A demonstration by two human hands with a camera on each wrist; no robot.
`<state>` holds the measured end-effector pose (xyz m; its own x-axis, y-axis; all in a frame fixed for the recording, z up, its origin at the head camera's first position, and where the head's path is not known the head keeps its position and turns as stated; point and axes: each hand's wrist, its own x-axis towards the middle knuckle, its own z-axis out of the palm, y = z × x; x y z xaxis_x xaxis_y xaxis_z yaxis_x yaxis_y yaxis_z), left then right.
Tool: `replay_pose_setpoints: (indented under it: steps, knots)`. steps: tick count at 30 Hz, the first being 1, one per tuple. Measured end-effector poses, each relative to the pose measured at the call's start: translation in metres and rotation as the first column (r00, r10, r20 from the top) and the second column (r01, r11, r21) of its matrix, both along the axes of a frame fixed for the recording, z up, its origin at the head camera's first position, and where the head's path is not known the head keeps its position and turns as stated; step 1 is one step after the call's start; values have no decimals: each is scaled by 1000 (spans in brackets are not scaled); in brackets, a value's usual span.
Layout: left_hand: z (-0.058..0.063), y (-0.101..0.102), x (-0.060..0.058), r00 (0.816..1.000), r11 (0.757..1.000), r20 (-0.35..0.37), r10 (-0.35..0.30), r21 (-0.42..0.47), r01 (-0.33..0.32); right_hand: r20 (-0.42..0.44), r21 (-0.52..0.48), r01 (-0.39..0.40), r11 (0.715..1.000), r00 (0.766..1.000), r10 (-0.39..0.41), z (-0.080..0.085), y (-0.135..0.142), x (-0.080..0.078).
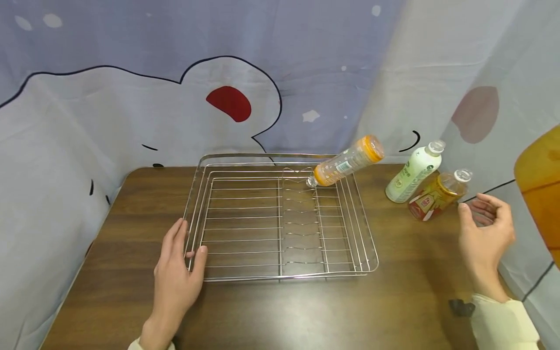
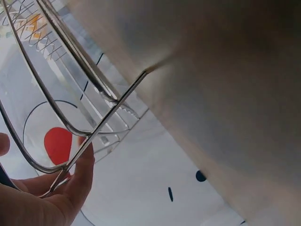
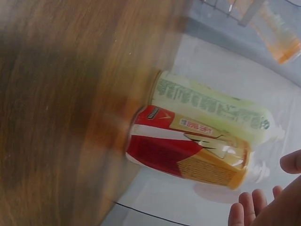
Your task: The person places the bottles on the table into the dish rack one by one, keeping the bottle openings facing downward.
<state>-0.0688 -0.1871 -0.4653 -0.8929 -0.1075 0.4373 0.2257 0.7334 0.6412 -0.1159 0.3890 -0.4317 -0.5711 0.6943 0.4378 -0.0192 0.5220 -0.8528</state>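
Note:
A silver wire drying rack (image 1: 280,279) sits on the wooden table. My left hand (image 1: 177,274) holds its left side, fingers outside the frame and thumb over the inside; the left wrist view shows the fingers (image 2: 83,172) against the wires. An empty clear bottle with orange ends (image 1: 347,163) leans neck-down at the rack's back right. My right hand (image 1: 487,236) hovers with loosely bent fingers and nothing in them, just right of a red and yellow bottle (image 1: 437,194). A pale green bottle (image 1: 413,175) stands close behind that one, both upright.
A patterned curtain (image 1: 315,97) hangs behind the table and along its sides. A small dark object (image 1: 461,307) shows beside the right sleeve. The table's surface (image 1: 306,316) extends in front of the rack.

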Motion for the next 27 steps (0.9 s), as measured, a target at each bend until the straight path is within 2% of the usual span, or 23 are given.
replay_pose_setpoints:
  steps: [5, 8, 13, 16, 19, 23, 27]
  knots:
    - [-3, -1, 5, 1000, 1000, 0, 4, -31, -4, 59, -76, -6, 997, 998, 11, -6, 7, -11]
    - [-3, -1, 6, 1000, 999, 19, 5, -42, -4, 143, -116, -13, 993, 989, 30, -9, 12, -15]
    - [-4, -2, 7, 999, 999, 43, 6, -41, -4, 322, -170, -40, 985, 942, 94, -10, 19, -23]
    - [-5, -3, 6, 999, 999, 46, 2, -44, 0, 387, -161, -56, 985, 915, 115, -12, 21, -29]
    - [-5, -3, 6, 999, 999, 34, -4, -50, 6, 423, -143, -74, 987, 897, 129, -14, 22, -35]
    - [-5, -3, 5, 1000, 999, 9, -11, -53, 11, 445, -132, -91, 987, 884, 141, -16, 21, -40]
    - [-4, -3, 4, 1000, 999, 20, -2, -41, 2, 481, -124, -95, 988, 865, 143, -17, 24, -42]
